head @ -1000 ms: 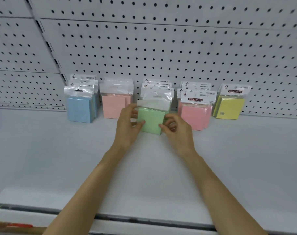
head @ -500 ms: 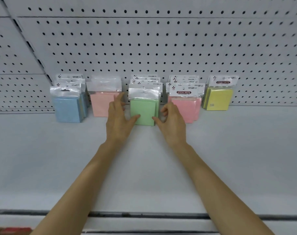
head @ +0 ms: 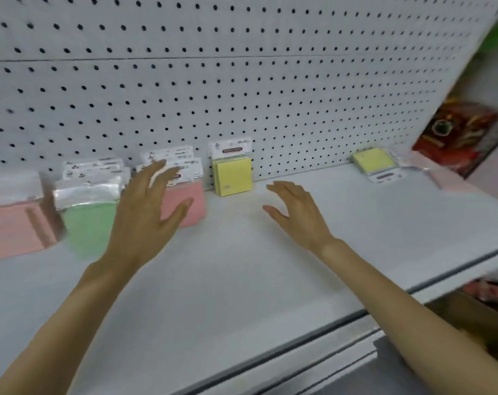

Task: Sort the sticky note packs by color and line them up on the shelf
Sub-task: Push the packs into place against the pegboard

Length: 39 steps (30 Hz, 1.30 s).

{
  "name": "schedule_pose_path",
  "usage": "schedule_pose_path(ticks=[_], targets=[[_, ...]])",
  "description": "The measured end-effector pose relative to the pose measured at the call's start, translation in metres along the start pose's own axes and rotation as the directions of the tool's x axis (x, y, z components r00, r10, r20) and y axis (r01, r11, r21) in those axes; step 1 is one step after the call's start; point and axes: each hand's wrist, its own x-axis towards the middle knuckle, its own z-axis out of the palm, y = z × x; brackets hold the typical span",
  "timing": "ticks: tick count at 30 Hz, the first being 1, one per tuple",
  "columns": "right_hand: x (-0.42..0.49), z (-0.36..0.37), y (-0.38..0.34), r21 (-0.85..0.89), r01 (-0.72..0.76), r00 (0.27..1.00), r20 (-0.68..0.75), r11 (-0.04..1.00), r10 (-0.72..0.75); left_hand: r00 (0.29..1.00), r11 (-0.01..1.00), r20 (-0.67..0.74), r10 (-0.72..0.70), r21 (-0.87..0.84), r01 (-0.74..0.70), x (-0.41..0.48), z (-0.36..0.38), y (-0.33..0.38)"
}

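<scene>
Sticky note packs stand in a row against the pegboard: pale pink packs (head: 12, 228) at far left, green packs (head: 86, 223), darker pink packs (head: 192, 201), then an upright yellow pack (head: 233, 175). Another yellow pack (head: 374, 161) lies flat at the far right of the shelf, with a pale pink pack (head: 452, 178) beside it. My left hand (head: 145, 215) hovers open in front of the green and pink packs, holding nothing. My right hand (head: 296, 212) is open above the bare shelf, right of the upright yellow pack.
The white shelf (head: 242, 280) runs to a front rail (head: 313, 337). A white pegboard (head: 242, 81) backs it. A red printed package (head: 458, 135) leans at the far right end. Below the shelf's right edge are dim brownish items (head: 487, 306).
Both hands have let go of the green pack, which now stands in its row. The view has swung right, revealing the flat yellow pack, and both hands have moved right with open fingers.
</scene>
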Motion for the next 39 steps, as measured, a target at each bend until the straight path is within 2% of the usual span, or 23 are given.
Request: schedule_pose_path(ticks=[5,8,13,17,20,25,27,29,32,39], targets=[[-0.032,-0.056,0.119,0.053,-0.305,0.951,-0.038,0.951,0.308,0.991,0.994,0.123,0.056,-0.098,-0.044,0.019,0.070,0.068],[-0.046,-0.090,0.183,0.101,-0.418,0.901,-0.081,0.903,0.426,0.981,0.989,0.185,0.062,-0.147,-0.034,0.041,0.117,0.107],[-0.050,-0.135,0.284,0.091,-0.428,0.892,-0.118,0.899,0.436,0.962,0.947,0.271,-0.029,-0.300,0.113,0.089,0.202,0.192],[-0.051,-0.166,0.355,0.064,-0.406,0.901,-0.139,0.912,0.411,0.930,0.928,0.361,-0.064,-0.322,0.189,0.130,0.274,0.246],[-0.052,-0.178,0.399,0.052,-0.458,0.884,-0.077,0.888,0.460,0.919,0.882,0.371,-0.134,-0.378,0.281,0.160,0.314,0.275],[-0.039,-0.173,0.431,0.035,-0.563,0.825,-0.038,0.825,0.564,0.900,0.837,0.384,-0.208,-0.407,0.367,0.194,0.348,0.296],[-0.034,-0.169,0.435,0.028,-0.578,0.815,-0.031,0.816,0.578,0.903,0.867,0.377,-0.204,-0.359,0.345,0.198,0.358,0.297],[-0.034,-0.166,0.436,-0.020,-0.572,0.821,-0.025,0.820,0.571,0.922,0.914,0.345,-0.174,-0.291,0.282,0.199,0.365,0.297],[-0.038,-0.163,0.437,-0.099,-0.527,0.849,-0.008,0.844,0.529,0.918,0.930,0.324,-0.227,-0.207,0.303,0.197,0.368,0.296],[-0.041,-0.169,0.447,0.011,-0.453,0.886,0.112,0.891,0.449,0.911,0.940,0.276,-0.308,-0.063,0.337,0.177,0.357,0.297]])
